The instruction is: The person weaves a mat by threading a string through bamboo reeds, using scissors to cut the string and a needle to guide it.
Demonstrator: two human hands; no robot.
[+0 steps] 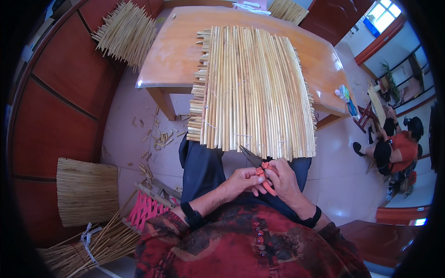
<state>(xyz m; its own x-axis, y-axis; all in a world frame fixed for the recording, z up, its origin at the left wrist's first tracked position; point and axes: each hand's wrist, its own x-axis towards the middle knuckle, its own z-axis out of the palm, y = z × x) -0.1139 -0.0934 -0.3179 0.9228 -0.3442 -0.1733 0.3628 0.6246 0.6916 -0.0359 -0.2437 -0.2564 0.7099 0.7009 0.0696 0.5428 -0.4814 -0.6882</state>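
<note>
A pair of scissors [251, 157] with dark blades and red-orange handles is between my two hands, its tips pointing away to the upper left. My right hand [284, 181] is closed around the handles from the right. My left hand [244, 180] pinches the handles' left side with thumb and fingers. Just beyond the blades is the near edge of a mat of pale sticks [250, 92], tied with white thread in places. The mat rests partly on the table and reaches over my lap. Shorter or offset stick ends jut out along its left side.
A wooden table [174, 51] bears the mat; blue-handled scissors [352, 108] lie at its right corner. Cut stick bits [162, 138] litter the floor at left. Stick bundles [127, 34] and another mat [87, 192] lean on red cabinets. A person in orange [403, 148] sits at right.
</note>
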